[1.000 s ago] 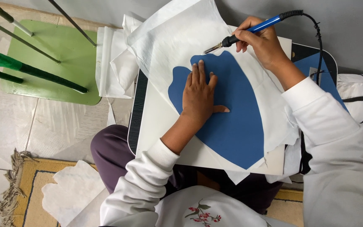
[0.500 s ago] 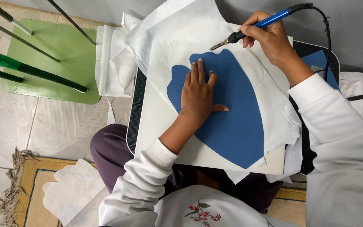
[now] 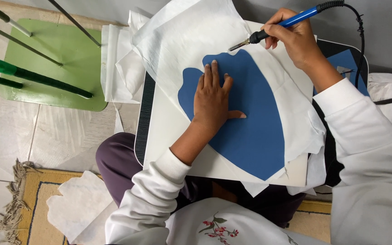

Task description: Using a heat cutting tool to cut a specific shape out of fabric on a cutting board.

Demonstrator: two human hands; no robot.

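left hand (image 3: 214,97) flat, fingers spread, pinning blue template (image 3: 250,131) on white fabric (image 3: 191,41); right hand (image 3: 296,38) grips hot cutting pen (image 3: 273,28) at the edge, mid-trace, next needs steady tip along the outline.

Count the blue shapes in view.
2. One large blue shape lies on the white board under the left hand. A smaller blue piece shows behind the right hand; more may be hidden under the white fabric.

Blue template (image 3: 255,131) under white fabric (image 3: 191,41); blue-handled tool (image 3: 291,20) above it; green stool (image 3: 64,63) left; yellow rug (image 3: 37,199) below-left.
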